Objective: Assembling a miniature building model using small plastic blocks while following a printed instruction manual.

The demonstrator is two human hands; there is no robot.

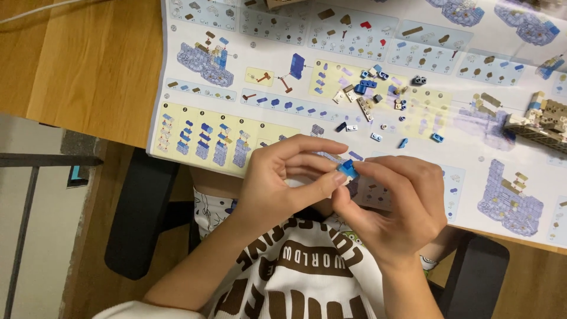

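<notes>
Presently, the person's left hand [283,183] and right hand [393,207] meet just off the near edge of the wooden desk [88,65], above the lap. Both are pinched on one small blue plastic building brick [347,169]: the left thumb presses it from below while the right fingertips close on it from the other side. Neither hand is free, and neither is clenched into a fist.

The brick is judged light, rigid and smooth-faced. It is small enough to slip or flick out of a pinch, so a hold on its flat side faces, clear of the studs, looks soundest. Whether a second piece is joined to it cannot be told.

A large printed instruction sheet [236,35] covers the desk from its near edge to its far edge. A scatter of loose small bricks, blue, tan and dark [372,94], lies on the sheet's middle, well apart from the hands. A partly built tan and white brick model [540,121] sits at the desk's right edge. A black chair armrest [139,212] shows below the near edge, on the left.
</notes>
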